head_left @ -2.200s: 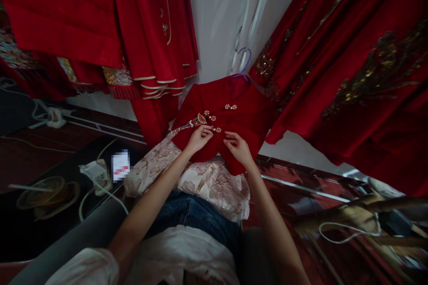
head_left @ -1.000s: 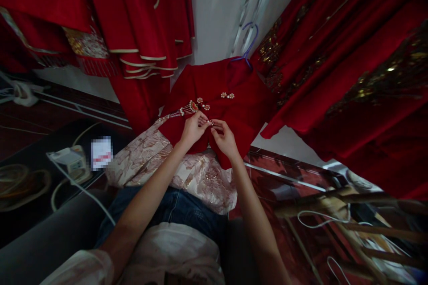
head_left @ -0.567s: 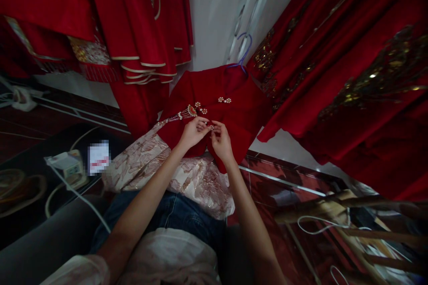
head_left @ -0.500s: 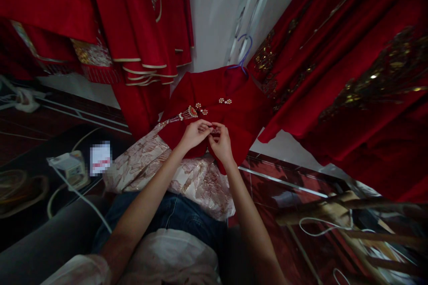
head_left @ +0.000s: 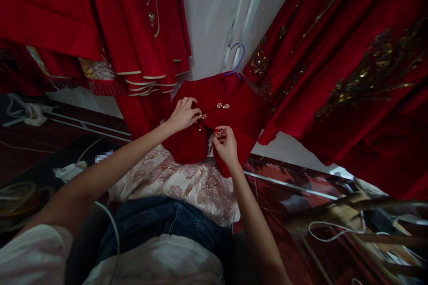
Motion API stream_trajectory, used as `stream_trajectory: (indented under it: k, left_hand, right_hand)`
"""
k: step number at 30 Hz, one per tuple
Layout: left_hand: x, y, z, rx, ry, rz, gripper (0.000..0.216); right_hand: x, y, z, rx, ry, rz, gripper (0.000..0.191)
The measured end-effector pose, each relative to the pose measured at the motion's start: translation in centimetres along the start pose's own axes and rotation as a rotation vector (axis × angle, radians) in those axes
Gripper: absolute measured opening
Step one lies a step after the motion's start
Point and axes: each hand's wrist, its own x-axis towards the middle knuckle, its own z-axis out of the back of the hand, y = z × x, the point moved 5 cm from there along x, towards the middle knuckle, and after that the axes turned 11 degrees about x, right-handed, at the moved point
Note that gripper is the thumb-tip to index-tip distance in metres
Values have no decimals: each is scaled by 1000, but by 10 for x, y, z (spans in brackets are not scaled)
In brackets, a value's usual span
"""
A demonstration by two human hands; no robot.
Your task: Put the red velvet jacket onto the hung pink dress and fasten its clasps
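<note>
A red jacket on a purple hanger is spread over my lap, its lower front parted. My left hand is at the left front panel, thumb and forefinger closed at a beaded ornament with a pearl dangling below; the fingers hide part of it. Lower and to the right, my right hand pinches the other front edge beside a pearl flower fastener. Higher up, a fastened pair of pearl flowers joins the front. Under the jacket lies pale pink patterned fabric.
Red garments hang at left and right, the right one with gold sequins. A dark surface with a white cable is at left. A wooden rack stands lower right.
My hands have moved apart: the left went up and left to the beaded ornament, the right stayed by the lower edge. The front edges now part below. The view has shifted slightly.
</note>
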Motion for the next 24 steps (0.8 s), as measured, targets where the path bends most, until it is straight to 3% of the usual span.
stream_trajectory:
  k: [7,12,18,24]
  left_hand:
    - [27,-3,-9,-44,95,-354,13]
    - [42,-3,-15,8,101,-517,18]
    - [70,-21,-8,6,-94,-343,28]
    - [90,-52,-18,-10,-57,-296,23]
  right_hand:
    - [1,4,4,-11,25,13,25]
    - [1,2,1,-56,60,23,25]
    - [4,-2,5,-142,126,15,21]
    - [2,14,22,-216,210,3,18]
